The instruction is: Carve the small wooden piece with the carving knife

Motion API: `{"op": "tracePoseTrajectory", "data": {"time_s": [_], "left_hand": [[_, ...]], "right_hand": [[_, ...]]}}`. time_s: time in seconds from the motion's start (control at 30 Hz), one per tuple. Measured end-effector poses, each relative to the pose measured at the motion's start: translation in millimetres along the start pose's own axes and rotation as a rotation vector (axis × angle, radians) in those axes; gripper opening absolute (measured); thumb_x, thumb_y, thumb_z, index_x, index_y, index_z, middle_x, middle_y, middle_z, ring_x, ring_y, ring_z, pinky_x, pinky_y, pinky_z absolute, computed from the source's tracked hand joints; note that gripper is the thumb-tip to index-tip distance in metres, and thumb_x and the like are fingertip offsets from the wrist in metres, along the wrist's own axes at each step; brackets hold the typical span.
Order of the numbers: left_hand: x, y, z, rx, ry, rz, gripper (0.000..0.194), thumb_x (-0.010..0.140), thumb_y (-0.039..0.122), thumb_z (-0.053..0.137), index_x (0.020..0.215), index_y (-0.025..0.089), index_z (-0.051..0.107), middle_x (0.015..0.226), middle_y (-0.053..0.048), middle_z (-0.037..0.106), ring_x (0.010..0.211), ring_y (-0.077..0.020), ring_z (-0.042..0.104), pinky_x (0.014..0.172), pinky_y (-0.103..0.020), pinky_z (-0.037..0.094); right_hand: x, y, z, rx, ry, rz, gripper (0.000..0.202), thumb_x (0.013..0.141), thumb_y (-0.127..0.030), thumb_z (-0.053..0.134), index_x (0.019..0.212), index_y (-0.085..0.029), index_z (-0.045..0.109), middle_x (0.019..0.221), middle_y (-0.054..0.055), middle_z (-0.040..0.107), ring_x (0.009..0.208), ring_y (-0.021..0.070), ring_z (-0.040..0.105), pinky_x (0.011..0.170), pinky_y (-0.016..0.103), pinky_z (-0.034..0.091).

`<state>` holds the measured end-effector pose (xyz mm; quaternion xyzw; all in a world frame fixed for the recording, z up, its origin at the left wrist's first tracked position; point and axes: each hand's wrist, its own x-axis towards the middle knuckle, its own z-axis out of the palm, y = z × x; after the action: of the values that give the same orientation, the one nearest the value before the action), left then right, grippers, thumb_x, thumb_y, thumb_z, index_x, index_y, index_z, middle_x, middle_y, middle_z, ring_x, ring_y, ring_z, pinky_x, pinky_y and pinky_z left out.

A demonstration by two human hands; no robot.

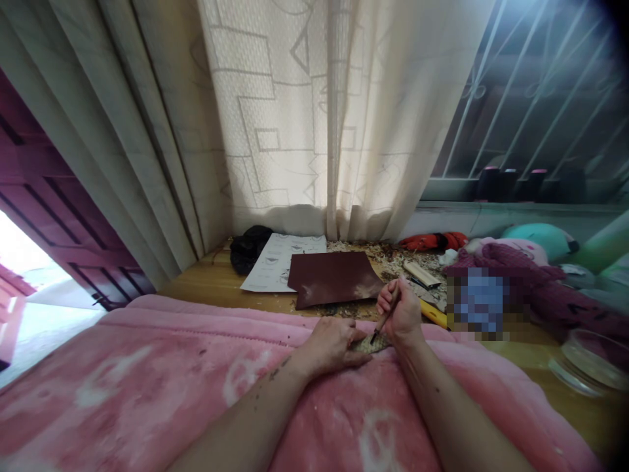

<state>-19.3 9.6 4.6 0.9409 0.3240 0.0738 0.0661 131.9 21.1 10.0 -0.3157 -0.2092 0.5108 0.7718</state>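
My left hand (330,342) is closed on the near-left end of a small, pale carved wood piece (371,345) with a patterned surface, resting on the pink blanket (187,387). In my right hand (407,313), the fingers wrap the wooden handle of a carving chisel (382,322). The tool slants down to the left, its dark metal tip at the top face of the piece. Whether the tip touches or hovers just over it, I cannot tell. My left fingers partly cover the piece.
Beyond the blanket, a brown sheet (334,278) overlaps a printed paper (275,262) on the wooden table. Wood shavings (388,259) surround a pale block (421,275). A yellow object (434,315) lies near my right hand. A clear round container (592,360) stands at right.
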Motion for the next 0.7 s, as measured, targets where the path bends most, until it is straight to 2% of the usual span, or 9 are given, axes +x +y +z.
{"op": "tracePoseTrajectory", "data": {"time_s": [0.07, 0.17, 0.27, 0.43, 0.7], "left_hand": [[-0.2, 0.0, -1.0, -0.007, -0.001, 0.009, 0.029, 0.075, 0.05, 0.055, 0.082, 0.023, 0.064, 0.074, 0.0, 0.056, 0.066, -0.0141, 0.052, 0.052, -0.023, 0.026], [-0.3, 0.0, -2.2, -0.024, -0.003, 0.017, 0.028, 0.076, 0.049, 0.054, 0.084, 0.023, 0.063, 0.077, 0.0, 0.056, 0.069, -0.0142, 0.052, 0.052, -0.023, 0.026], [-0.3, -0.8, -2.3, -0.041, -0.015, 0.019, 0.028, 0.077, 0.048, 0.054, 0.086, 0.023, 0.063, 0.079, 0.0, 0.056, 0.07, -0.014, 0.052, 0.053, -0.023, 0.026], [0.0, -2.6, -3.1, -0.057, -0.025, 0.029, 0.029, 0.077, 0.048, 0.053, 0.088, 0.023, 0.063, 0.078, 0.0, 0.056, 0.071, -0.0141, 0.052, 0.054, -0.023, 0.026], [1.5, -4.4, -1.0, -0.145, 0.006, -0.006, 0.026, 0.074, 0.043, 0.058, 0.089, 0.022, 0.065, 0.077, -0.001, 0.055, 0.073, -0.0143, 0.051, 0.058, -0.022, 0.029]], "right_hand": [[-0.2, -1.7, 0.4, -0.005, -0.03, 0.01, 0.029, 0.076, -0.041, 0.05, 0.061, -0.019, 0.038, 0.044, -0.008, 0.035, 0.032, 0.006, 0.031, 0.031, 0.016, 0.028], [-0.6, -3.9, 1.7, -0.005, -0.057, 0.034, 0.026, 0.076, -0.04, 0.05, 0.062, -0.02, 0.039, 0.044, -0.007, 0.036, 0.031, 0.0051, 0.026, 0.028, 0.014, 0.021], [-1.0, -5.1, 3.2, 0.023, -0.096, 0.074, 0.026, 0.077, -0.039, 0.048, 0.062, -0.019, 0.041, 0.043, -0.008, 0.031, 0.03, 0.0042, 0.017, 0.027, 0.013, 0.014], [-0.5, -9.0, 1.6, 0.067, -0.127, 0.098, 0.032, 0.08, -0.043, 0.044, 0.059, -0.019, 0.042, 0.039, -0.01, 0.022, 0.031, 0.0048, 0.01, 0.026, 0.014, 0.012], [3.5, -23.6, -6.7, 0.105, -0.112, 0.055, 0.031, 0.079, -0.035, 0.043, 0.053, -0.02, 0.035, 0.038, -0.009, 0.021, 0.03, 0.0054, 0.011, 0.025, 0.015, 0.012]]}}
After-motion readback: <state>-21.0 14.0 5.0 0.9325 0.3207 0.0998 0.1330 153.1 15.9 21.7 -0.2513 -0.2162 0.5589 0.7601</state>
